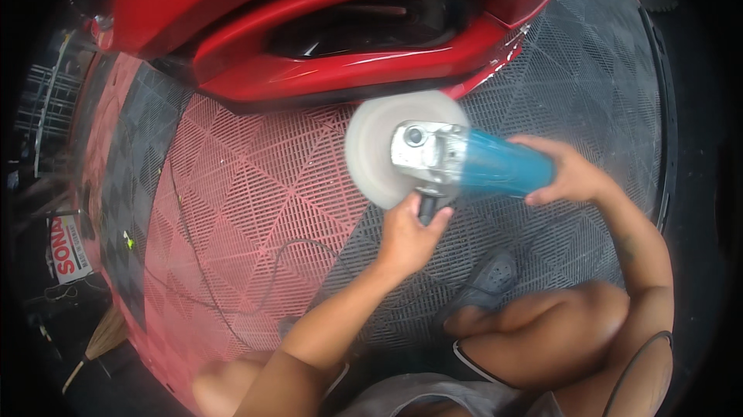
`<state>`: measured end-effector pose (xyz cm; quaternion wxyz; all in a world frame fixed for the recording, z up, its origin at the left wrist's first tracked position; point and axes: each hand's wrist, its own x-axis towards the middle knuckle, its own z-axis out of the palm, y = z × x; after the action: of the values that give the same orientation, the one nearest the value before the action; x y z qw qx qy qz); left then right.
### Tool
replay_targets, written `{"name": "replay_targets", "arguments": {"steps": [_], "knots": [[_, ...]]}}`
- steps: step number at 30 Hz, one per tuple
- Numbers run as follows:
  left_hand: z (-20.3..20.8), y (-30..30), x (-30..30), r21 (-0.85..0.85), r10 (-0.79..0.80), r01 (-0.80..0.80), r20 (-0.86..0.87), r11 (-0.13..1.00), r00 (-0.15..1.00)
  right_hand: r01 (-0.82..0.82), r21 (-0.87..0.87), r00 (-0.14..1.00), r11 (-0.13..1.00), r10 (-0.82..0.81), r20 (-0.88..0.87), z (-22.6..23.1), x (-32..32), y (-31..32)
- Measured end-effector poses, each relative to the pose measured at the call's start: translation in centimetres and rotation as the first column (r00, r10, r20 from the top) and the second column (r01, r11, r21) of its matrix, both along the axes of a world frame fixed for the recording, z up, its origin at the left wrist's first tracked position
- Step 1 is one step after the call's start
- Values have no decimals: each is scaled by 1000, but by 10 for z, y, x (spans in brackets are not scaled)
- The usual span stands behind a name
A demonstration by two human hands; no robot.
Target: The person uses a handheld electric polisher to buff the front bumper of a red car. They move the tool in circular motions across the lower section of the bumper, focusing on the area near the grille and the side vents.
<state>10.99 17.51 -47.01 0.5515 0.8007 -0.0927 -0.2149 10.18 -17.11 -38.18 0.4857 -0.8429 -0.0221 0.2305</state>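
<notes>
A teal rotary polisher point(499, 163) with a silver gear head spans the space between my hands, in front of the red car bumper point(348, 68). Its round white pad point(368, 150) looks smeared, and the upper rim lies close under the bumper's lower edge; whether they touch I cannot tell. My left hand point(410, 239) is closed round the black side handle point(428, 206). Around the rear of the teal body wraps my right hand point(569, 169), with the thumb underneath and fingers on top.
Red and grey grid floor tiles point(248, 208) lie under the car. A dark cord point(275, 274) trails across them on the left. My knees and a grey clog point(491, 274) are close below the tool. At far left are a broom point(107, 333) and a wire rack point(54, 99).
</notes>
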Motion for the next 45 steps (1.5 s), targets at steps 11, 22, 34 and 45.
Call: {"name": "replay_targets", "arguments": {"steps": [11,22,34,45], "knots": [[-57,117,33,7,305,-307,-128,952,944,-255,-187,950,949,282,135,-18,87,126],[-43,54,-11,-24,246,-246,-9,969,969,-233,-230,947,945,275,168,-13,42,65],[-35,-47,-27,-159,74,-60,83,985,994,61,-246,992,967,-31,123,-8,-48,-34],[29,56,21,108,75,-81,64,991,995,-30,24,998,999,29,49,2,15,62]]}}
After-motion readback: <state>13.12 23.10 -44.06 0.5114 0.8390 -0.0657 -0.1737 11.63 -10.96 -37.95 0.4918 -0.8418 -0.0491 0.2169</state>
